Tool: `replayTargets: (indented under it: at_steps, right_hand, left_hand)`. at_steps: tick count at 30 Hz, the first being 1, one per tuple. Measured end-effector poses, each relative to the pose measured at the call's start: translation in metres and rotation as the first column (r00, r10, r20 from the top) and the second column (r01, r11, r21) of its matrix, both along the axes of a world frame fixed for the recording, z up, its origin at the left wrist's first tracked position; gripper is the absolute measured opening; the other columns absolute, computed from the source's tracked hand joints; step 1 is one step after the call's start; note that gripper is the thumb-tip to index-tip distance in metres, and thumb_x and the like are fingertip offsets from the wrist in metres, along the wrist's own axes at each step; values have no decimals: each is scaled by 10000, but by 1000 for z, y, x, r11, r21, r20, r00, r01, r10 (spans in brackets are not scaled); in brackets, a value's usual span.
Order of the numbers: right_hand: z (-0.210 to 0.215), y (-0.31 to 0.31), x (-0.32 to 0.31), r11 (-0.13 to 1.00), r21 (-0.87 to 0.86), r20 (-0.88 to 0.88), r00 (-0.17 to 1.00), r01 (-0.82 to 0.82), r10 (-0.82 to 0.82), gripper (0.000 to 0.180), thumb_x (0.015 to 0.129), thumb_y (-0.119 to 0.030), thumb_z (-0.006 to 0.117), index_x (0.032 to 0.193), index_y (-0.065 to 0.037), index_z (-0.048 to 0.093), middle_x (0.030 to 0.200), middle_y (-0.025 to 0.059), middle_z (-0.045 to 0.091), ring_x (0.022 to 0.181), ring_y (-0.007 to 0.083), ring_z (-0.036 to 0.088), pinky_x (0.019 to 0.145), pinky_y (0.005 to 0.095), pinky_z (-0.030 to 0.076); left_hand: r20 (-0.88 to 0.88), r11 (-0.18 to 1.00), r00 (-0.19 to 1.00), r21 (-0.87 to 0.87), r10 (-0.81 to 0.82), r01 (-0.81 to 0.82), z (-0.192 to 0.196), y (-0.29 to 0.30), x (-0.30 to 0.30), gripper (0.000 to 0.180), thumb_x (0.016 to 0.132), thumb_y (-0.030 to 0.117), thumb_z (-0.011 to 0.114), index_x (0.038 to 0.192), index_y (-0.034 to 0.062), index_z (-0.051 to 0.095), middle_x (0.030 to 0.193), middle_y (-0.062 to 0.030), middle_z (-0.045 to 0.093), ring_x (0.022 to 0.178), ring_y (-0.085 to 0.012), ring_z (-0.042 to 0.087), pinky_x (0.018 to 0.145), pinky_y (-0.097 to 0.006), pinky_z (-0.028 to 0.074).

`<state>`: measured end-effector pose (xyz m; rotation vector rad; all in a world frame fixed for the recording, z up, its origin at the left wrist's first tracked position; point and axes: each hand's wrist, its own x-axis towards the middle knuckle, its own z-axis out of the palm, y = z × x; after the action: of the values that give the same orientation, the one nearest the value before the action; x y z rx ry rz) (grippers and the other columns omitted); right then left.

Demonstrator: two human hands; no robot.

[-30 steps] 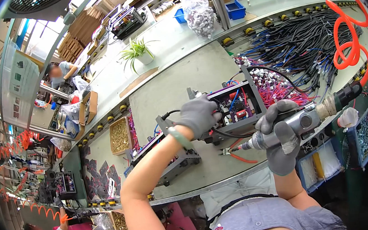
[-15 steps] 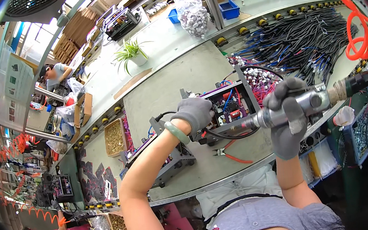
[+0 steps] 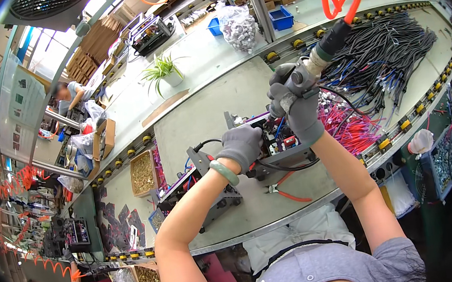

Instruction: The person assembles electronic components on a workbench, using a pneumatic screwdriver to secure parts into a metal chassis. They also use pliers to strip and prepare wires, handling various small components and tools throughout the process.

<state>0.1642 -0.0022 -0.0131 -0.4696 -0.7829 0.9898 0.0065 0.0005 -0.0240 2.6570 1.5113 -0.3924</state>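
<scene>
A black-framed electronic device (image 3: 286, 142) sits open-topped on the desk (image 3: 256, 207), red and blue wires and packed components showing inside; a silvery, tan-wrapped power driver (image 3: 303, 78) slants above it, lower end mostly hidden.

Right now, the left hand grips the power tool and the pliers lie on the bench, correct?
Not quite: the right hand grips the power tool, as the head view shows. The pliers do lie on the bench.
</scene>
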Motion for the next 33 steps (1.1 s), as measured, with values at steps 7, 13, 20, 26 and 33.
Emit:
replayTargets:
  at_steps: [7, 13, 20, 26, 33]
  right_hand:
    - [6, 12, 8, 969, -243, -46, 999, -38, 27, 213, 831, 39, 622, 1017, -54, 577, 711, 41, 547, 408, 79, 448, 354, 262, 357]
    - [-2, 18, 4, 973, -231, -27, 999, 18, -25, 252, 805, 40, 655, 1022, -67, 585, 773, 21, 583, 598, 104, 567, 511, 249, 441]
    - [-1, 13, -1, 969, -242, 109, 991, -49, 78, 255, 799, 48, 650, 1023, -47, 575, 832, 28, 586, 668, 111, 588, 573, 246, 496]
    - [-18, 26, -33, 990, 142, 265, 963, 10, -48, 262, 798, 23, 700, 1031, -24, 591, 862, -3, 631, 756, 52, 605, 708, 208, 505]
    - [-2, 26, -51, 998, 3, 607, 793, -68, 53, 283, 753, -138, 726, 996, -39, 619, 862, 82, 715, 781, 130, 687, 734, 286, 538]
  left_hand:
    - [39, 998, 999, 60, -16, 14, -2, -4, -2, 187, 878, 267, 587, 911, 107, 678, 845, -132, 638, 785, -318, 667, 667, -456, 520]
    - [37, 996, 999, 89, -36, 33, -8, -2, -4, 179, 874, 269, 594, 911, 115, 678, 843, -125, 630, 797, -312, 666, 668, -452, 520]
    - [51, 996, 999, 83, -19, 14, -10, -1, -5, 170, 870, 271, 591, 900, 124, 672, 837, -124, 627, 786, -316, 660, 659, -457, 513]
    - [143, 998, 990, 63, -12, 3, -11, -1, -8, 198, 854, 268, 593, 980, 152, 692, 868, -119, 647, 799, -315, 659, 681, -447, 518]
    - [929, 967, 300, -166, 219, -192, -16, -1, -59, 267, 918, 184, 555, 1097, 33, 683, 746, -39, 649, 653, -207, 612, 647, -326, 498]
